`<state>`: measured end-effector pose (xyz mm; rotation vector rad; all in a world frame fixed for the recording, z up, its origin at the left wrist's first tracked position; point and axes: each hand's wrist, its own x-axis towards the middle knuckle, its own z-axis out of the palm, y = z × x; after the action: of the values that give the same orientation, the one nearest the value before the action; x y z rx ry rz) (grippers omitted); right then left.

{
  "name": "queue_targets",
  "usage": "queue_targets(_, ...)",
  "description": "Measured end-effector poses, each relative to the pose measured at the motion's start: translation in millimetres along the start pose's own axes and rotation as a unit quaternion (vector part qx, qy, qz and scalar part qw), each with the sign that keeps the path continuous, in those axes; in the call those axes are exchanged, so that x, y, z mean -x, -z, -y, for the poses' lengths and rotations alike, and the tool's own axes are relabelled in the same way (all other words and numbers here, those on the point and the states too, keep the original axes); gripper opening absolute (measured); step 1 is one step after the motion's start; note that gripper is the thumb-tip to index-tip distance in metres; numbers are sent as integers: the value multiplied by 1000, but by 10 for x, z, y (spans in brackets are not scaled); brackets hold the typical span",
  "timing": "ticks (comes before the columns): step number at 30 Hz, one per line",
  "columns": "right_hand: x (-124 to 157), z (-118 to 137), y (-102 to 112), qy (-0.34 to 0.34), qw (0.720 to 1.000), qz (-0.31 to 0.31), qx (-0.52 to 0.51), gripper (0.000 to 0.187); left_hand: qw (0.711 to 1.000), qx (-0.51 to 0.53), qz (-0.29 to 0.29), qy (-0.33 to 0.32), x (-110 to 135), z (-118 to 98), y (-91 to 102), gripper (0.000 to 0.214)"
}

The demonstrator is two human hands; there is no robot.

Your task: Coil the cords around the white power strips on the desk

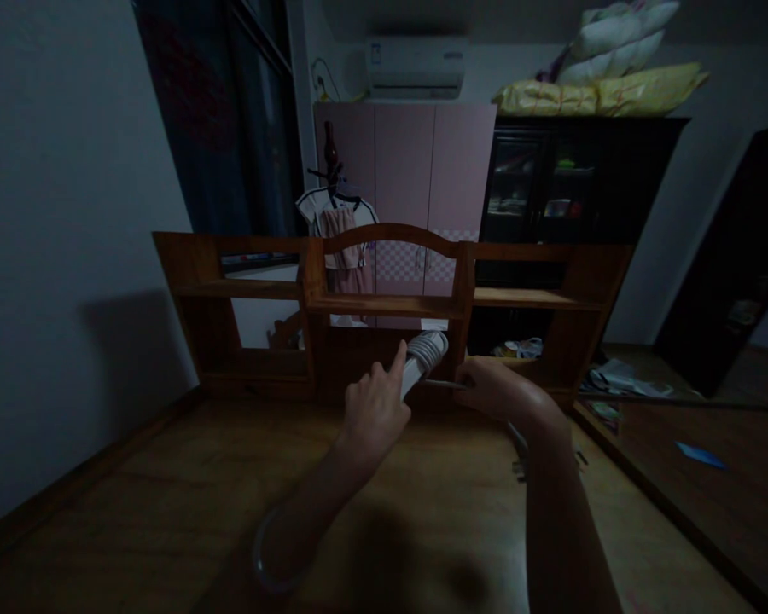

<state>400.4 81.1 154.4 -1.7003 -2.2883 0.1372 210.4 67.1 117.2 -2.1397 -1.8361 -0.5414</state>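
My left hand (pixel 376 405) is closed around a white power strip (pixel 411 375), its index finger stretched along the side. Several turns of grey cord (pixel 427 350) are wound about the strip's far end. From the coil a straight length of cord (pixel 444 384) runs across to my right hand (pixel 486 385), whose bent fingers grip it. More cord (pixel 517 435) shows below the right wrist, near a small dark object (pixel 519 469) on the wooden table that is too dim to make out. Both hands are raised above the tabletop.
A wooden shelf unit (pixel 390 304) stands along the table's (pixel 230 477) far edge. A wall (pixel 57 256) borders the left side. On the right, beyond the table's edge, lie papers and a blue sheet (pixel 700 454). Wardrobes (pixel 403 162) stand behind.
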Motion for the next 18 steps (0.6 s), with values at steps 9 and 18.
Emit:
queue_targets(9, 272, 209, 130, 85, 996, -22, -29, 9, 947, 65, 221, -224, -89, 292, -108, 84)
queue_targets(18, 329, -127, 420, 230, 924, 173, -253, 27, 753, 229, 427, -445, -45, 238, 316, 67)
